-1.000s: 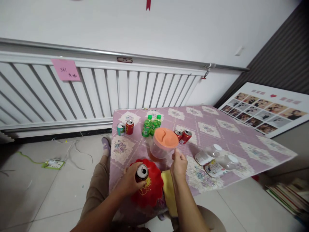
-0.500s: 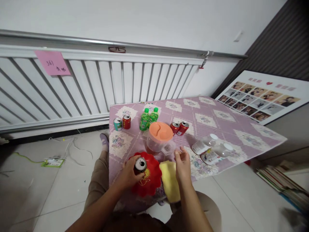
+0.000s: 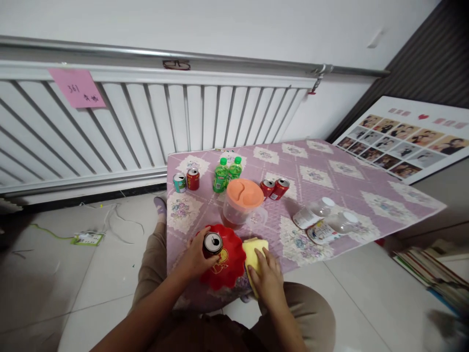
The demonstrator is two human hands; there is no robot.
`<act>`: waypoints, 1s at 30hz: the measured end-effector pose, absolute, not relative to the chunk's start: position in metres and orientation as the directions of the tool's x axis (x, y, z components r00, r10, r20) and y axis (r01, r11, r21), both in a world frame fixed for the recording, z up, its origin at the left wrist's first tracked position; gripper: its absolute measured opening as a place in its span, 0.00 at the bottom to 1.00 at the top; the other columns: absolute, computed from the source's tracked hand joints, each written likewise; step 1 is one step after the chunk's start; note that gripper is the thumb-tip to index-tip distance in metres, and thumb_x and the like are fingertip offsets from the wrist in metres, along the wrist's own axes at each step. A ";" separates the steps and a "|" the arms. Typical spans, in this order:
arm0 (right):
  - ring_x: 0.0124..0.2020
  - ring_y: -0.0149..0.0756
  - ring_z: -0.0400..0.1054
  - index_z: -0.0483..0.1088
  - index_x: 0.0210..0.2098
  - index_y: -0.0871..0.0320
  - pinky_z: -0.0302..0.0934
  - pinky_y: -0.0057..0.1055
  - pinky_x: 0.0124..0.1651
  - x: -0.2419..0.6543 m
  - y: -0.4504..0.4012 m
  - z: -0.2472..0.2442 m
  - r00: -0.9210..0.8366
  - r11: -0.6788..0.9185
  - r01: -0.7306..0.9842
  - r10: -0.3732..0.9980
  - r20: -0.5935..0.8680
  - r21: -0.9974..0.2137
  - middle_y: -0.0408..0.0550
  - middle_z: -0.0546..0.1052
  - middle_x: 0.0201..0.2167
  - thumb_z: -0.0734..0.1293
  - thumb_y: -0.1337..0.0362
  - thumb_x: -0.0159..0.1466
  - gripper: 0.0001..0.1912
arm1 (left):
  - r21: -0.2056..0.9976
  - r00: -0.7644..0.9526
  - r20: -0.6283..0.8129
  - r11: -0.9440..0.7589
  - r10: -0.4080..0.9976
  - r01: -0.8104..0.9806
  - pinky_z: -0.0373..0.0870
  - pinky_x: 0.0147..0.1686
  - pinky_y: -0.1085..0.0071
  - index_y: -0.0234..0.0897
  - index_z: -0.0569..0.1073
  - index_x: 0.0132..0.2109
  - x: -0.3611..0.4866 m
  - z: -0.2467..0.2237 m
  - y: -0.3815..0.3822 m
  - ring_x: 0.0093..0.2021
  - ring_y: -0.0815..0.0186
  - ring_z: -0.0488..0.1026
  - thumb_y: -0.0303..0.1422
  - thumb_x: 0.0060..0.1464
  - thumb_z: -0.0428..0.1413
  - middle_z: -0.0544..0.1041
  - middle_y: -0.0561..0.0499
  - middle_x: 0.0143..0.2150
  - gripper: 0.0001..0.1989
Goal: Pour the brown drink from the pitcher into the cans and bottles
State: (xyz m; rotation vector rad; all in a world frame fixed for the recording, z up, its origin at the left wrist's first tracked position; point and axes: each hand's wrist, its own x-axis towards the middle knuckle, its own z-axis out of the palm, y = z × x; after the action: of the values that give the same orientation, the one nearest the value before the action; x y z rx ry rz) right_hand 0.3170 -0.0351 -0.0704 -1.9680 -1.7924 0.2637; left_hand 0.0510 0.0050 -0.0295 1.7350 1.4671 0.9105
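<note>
My left hand is wrapped round a dark drink can with an opened top, held upright over the red scalloped bowl. My right hand lies on a folded yellow cloth, its thumb and fingers closing on it just right of the bowl. Behind the bowl stands a clear plastic pitcher with an orange lid and some brownish liquid low inside. Its handle points to the right.
Left back stand a teal can and a red can. Two green-capped bottles stand behind the pitcher. More red cans and two clear white-capped bottles lie or lean rightward. A flowered cloth covers the table; a radiator runs behind.
My right hand has moved down from beside the pitcher's handle onto the yellow cloth. The left hand still holds the can over the bowl. The view has shifted slightly.
</note>
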 end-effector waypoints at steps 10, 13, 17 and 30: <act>0.54 0.56 0.69 0.75 0.53 0.58 0.65 0.54 0.56 0.326 -0.027 -0.076 0.102 0.029 0.879 0.964 0.246 -0.476 0.62 0.74 0.56 0.62 0.62 0.62 0.21 | 0.860 0.113 0.067 -0.115 0.991 0.497 0.56 0.69 0.46 0.41 0.64 0.63 0.051 -0.026 0.004 0.66 0.49 0.67 0.32 0.46 0.68 0.71 0.40 0.65 0.38; 0.53 0.52 0.70 0.74 0.51 0.57 0.66 0.52 0.57 0.329 -0.026 -0.068 0.089 0.063 0.866 0.957 0.276 -0.496 0.59 0.75 0.52 0.61 0.63 0.63 0.19 | 0.867 0.113 0.074 -0.120 0.991 0.484 0.56 0.69 0.45 0.40 0.65 0.63 0.051 -0.025 0.005 0.66 0.48 0.67 0.30 0.45 0.68 0.72 0.40 0.63 0.38; 0.57 0.50 0.69 0.70 0.56 0.58 0.65 0.52 0.60 0.321 -0.034 -0.040 0.021 0.180 0.835 0.934 0.357 -0.520 0.60 0.73 0.55 0.60 0.61 0.67 0.20 | 0.865 0.100 0.087 -0.124 0.991 0.486 0.56 0.68 0.43 0.38 0.66 0.61 0.052 -0.025 0.005 0.65 0.46 0.68 0.29 0.44 0.67 0.73 0.38 0.63 0.36; 0.57 0.59 0.68 0.72 0.62 0.51 0.70 0.54 0.52 0.222 -0.002 0.053 -0.223 0.264 0.920 0.961 0.165 -0.289 0.60 0.68 0.66 0.63 0.74 0.63 0.29 | 0.885 0.073 0.051 -0.079 0.996 0.459 0.56 0.67 0.43 0.41 0.68 0.62 0.055 -0.020 0.005 0.63 0.46 0.70 0.28 0.41 0.68 0.74 0.40 0.62 0.39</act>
State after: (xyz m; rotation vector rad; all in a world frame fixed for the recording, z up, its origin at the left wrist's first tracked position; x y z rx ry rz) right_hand 0.2218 -0.0020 0.0531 -1.7277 -2.2316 0.1847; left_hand 0.0549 0.0053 -0.0200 1.6346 1.4730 0.9478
